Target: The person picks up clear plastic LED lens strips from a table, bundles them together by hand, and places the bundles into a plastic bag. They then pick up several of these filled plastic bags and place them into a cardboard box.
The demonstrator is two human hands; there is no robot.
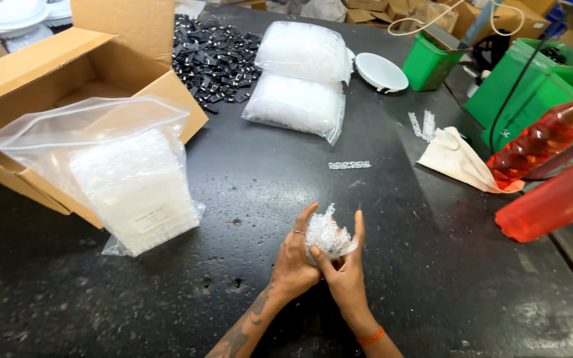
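while both hands meet low over the near middle of the black bench [432,278], they cup one small clump of clear plastic pieces [329,235] between them. the left hand [294,262], with a ring on one finger, curls its fingers up round the clump's left side; the right hand [346,272], with an orange band at the wrist, pinches the clump from the right and beneath, thumb and forefinger raised. so the clump sits directly between the two hands, touching both, neither nearer than the other; it is bunched up, with no clear long axis.

one open clear bag of stacked clear pieces [130,176] leans against one open cardboard box [54,79] at the left edge, well apart from the hands and on the left hand's side. toward the far edge lie two filled clear bags [300,79], one behind the other, beside one heap of small black parts [213,59] and one white round dish [381,71]. one short white strip [349,164] lies alone in the middle of the bench, beyond the hands. at the right edge are two red plastic bottles [552,166], one cloth pouch [459,159] and green bins [525,86], whose count i cannot tell for sure.
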